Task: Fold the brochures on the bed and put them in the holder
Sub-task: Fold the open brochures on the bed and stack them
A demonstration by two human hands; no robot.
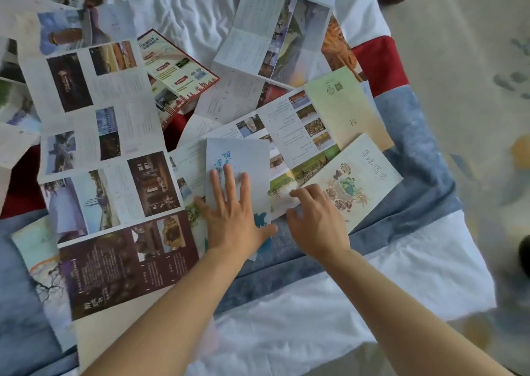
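Several unfolded brochures lie scattered over the bed (pixel 401 275). My left hand (pixel 233 215) presses flat, fingers spread, on a pale brochure with blue characters (pixel 252 157) that is folded over. My right hand (pixel 315 220) sits just to its right, fingers curled at the lower edge of a beige-and-green brochure with a globe drawing (pixel 361 175); whether it pinches the paper is hard to tell. A dark maroon brochure (pixel 120 266) lies at the lower left. No holder is in view.
A red-bordered brochure (pixel 177 71) and a long white one with landscape photos (pixel 275 31) lie further up the bed. The bed cover has blue, red and white bands. The carpeted floor (pixel 473 88) runs along the right past the bed's edge.
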